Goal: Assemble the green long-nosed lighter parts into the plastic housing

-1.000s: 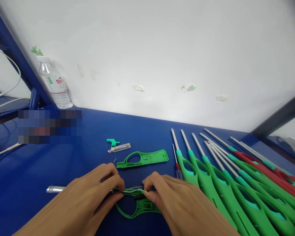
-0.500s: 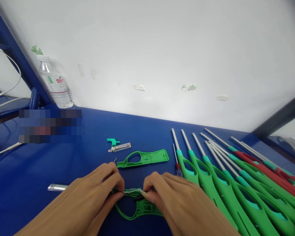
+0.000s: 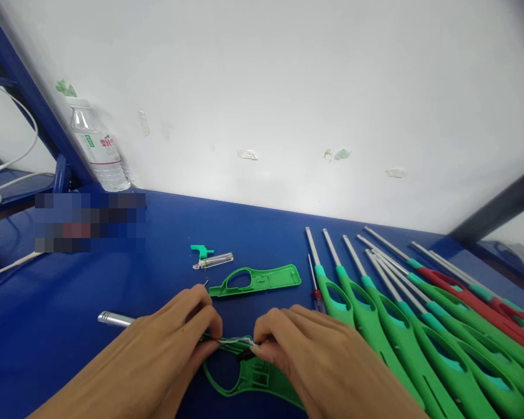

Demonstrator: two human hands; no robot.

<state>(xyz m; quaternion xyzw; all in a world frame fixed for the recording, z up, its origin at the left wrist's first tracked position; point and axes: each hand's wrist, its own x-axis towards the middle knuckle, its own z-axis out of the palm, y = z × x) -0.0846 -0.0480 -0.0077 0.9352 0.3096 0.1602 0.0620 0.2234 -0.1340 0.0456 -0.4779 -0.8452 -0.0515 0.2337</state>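
An open green lighter half-shell (image 3: 248, 375) with a metal tube (image 3: 113, 319) sticking out to the left lies at the near middle of the blue table (image 3: 48, 302). My left hand (image 3: 170, 343) pinches its front end where the tube joins. My right hand (image 3: 305, 355) pinches thin white and dark wires (image 3: 236, 341) running along the shell's top edge. Behind my hands lies a second, empty green half-shell (image 3: 257, 280).
A small teal trigger piece (image 3: 201, 251) and a clear fuel tube (image 3: 213, 261) lie behind the empty shell. A red-handled screwdriver (image 3: 315, 285) and a row of several green and red long-nosed lighters (image 3: 402, 314) fill the right. A water bottle (image 3: 96, 148) stands at back left.
The shell with its tube has shifted a little right and tilted, the tube's tip now further up. Both hands keep their pinch on it.
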